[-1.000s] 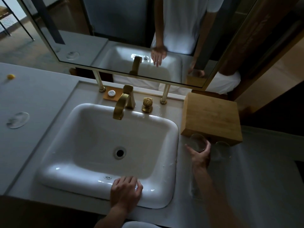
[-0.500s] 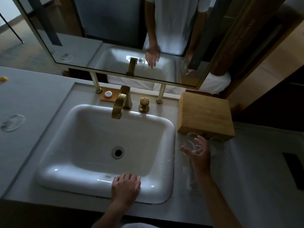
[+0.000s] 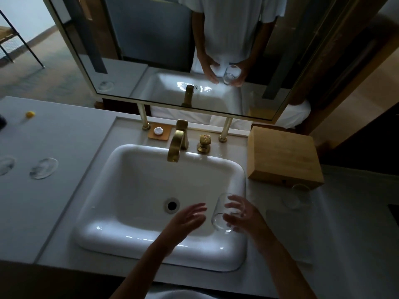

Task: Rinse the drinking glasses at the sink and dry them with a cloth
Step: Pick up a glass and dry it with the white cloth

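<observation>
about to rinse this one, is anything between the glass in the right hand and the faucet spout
Nothing visible. The right hand holds the glass over the basin's right side; the gold faucet spout is up-left across open basin. The left hand is beside the glass, off that line.

I see a pale grey vanity counter [image 3: 56, 137] with a white rectangular sink [image 3: 151, 240] set into it. Behind the basin stand a brass faucet [image 3: 177, 145], a brass knob [image 3: 204, 143] and a small tan mat [image 3: 159, 133] bearing a round white piece. At the right a wooden box [image 3: 282, 156] sits on the counter, with a clear drinking glass [image 3: 296, 197] just before it. At the far left I make out two clear round coasters [image 3: 44, 168] and a small yellow object [image 3: 30, 114].
</observation>
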A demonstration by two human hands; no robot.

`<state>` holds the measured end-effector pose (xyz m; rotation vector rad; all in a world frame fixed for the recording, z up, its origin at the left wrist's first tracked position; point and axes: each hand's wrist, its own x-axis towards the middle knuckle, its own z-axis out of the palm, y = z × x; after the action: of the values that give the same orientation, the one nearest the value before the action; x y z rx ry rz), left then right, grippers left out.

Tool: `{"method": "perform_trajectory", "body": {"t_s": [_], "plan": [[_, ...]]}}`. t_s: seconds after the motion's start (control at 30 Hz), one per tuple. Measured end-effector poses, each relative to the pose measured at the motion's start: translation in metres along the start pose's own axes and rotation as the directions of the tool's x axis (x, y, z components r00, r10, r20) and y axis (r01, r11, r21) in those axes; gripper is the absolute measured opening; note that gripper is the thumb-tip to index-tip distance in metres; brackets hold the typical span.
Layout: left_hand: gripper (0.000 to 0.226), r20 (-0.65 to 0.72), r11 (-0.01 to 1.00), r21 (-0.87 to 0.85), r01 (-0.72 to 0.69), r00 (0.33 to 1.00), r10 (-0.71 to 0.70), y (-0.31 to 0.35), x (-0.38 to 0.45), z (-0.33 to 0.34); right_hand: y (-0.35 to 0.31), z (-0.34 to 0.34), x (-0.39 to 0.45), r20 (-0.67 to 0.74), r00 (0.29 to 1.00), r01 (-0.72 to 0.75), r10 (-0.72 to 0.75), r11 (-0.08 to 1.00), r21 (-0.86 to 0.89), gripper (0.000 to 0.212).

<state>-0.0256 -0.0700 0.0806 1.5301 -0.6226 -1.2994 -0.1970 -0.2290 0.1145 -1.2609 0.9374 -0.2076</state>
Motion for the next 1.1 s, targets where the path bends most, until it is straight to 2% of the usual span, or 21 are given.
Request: {"method": "perform_trajectory", "body": {"t_s": [0.1,0.23,0.33,0.47,0.53,0.57,0.63,0.67,0.77,0.83,0.9,0.97,1.1], "plan": [[0.070,0.108,0.999,-0.044,-0.019,0.994,0.024,0.012,-0.005,-0.008,-0.008,0.024,-0.005,0.120,0.990,-0.076,0.071,0.996,0.043,0.071],[0.079,0.149,0.993,-0.120,0.024,0.989,-0.006,0.012,-0.005,-0.023,-0.020,0.052,-0.010,0.264,0.962,-0.093,0.071,0.993,0.075,0.035],[0.075,0.126,0.984,-0.167,0.060,0.991,-0.039,0.009,-0.005,-0.031,-0.021,0.064,-0.010,0.281,0.955,-0.142,0.097,0.979,0.145,0.039],[0.054,0.103,0.948,-0.317,0.041,0.995,-0.008,0.008,-0.008,-0.036,-0.013,0.064,-0.007,0.241,0.952,-0.239,0.186,0.947,0.213,0.038],[0.057,0.085,0.931,-0.363,0.028,0.996,0.003,0.004,-0.007,-0.037,-0.005,0.052,-0.006,0.162,0.961,-0.259,0.224,0.936,0.239,0.039],[0.068,0.072,0.928,-0.372,0.028,0.997,-0.002,0.002,-0.006,-0.038,-0.002,0.042,-0.006,0.084,0.968,-0.251,0.238,0.945,0.210,0.040],[0.090,0.070,0.927,-0.372,0.043,0.997,-0.018,-0.005,-0.002,-0.039,0.005,0.014,-0.004,-0.104,0.966,-0.230,0.235,0.972,0.057,0.031],[0.094,0.069,0.927,-0.372,0.045,0.997,-0.021,-0.007,-0.002,-0.039,0.012,-0.003,-0.002,-0.210,0.951,-0.237,0.226,0.971,-0.028,0.024],[0.091,0.063,0.912,-0.407,0.045,0.998,-0.021,-0.013,-0.001,-0.039,0.040,-0.070,0.007,-0.545,0.831,-0.304,0.109,0.910,-0.281,0.026],[0.088,0.065,0.907,-0.419,0.047,0.998,-0.021,-0.013,-0.001,-0.039,0.061,-0.114,0.009,-0.689,0.720,-0.419,0.084,0.844,-0.335,0.034],[0.086,0.050,0.899,-0.433,0.055,0.998,-0.037,-0.014,-0.002,-0.040,0.078,-0.149,0.011,-0.769,0.623,-0.585,0.146,0.740,-0.333,0.048],[0.084,0.030,0.893,-0.446,0.062,0.998,-0.054,-0.017,-0.001,-0.041,0.093,-0.175,0.017,-0.794,0.567,-0.699,0.221,0.638,-0.321,0.059],[0.089,0.007,0.896,-0.440,0.064,0.998,-0.067,-0.017,-0.002,-0.040,0.099,-0.190,0.028,-0.768,0.574,-0.696,0.284,0.664,-0.275,0.062]]}}
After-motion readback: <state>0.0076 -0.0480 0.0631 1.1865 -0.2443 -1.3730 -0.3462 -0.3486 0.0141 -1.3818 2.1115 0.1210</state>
